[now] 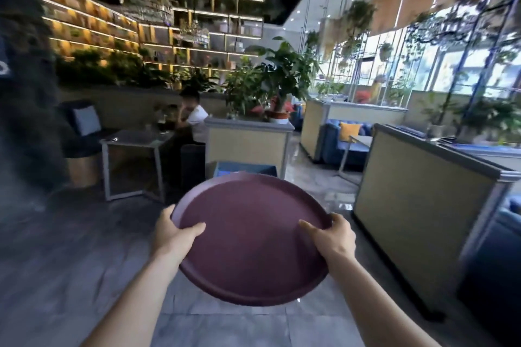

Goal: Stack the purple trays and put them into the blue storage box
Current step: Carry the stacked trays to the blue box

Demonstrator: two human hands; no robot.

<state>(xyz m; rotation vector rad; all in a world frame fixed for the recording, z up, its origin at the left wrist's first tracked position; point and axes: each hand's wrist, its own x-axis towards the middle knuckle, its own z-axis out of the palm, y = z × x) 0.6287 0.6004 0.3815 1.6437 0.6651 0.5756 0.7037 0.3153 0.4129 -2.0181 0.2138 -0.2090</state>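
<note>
I hold a round purple tray (251, 236) in front of me, above the floor, tilted a little toward me. My left hand (173, 234) grips its left rim with the thumb on top. On the right rim sits my right hand (332, 236), thumb over the edge. Whether more trays lie under the top one I cannot tell. Just beyond the tray's far edge stands the blue storage box (248, 170), mostly hidden by the tray.
A glass-topped table (135, 139) stands left of the box, with a seated person (194, 118) behind it. A planter counter (248, 138) rises behind the box. A long yellow partition (423, 200) runs along the right. Grey tiled floor (84, 262) lies underfoot.
</note>
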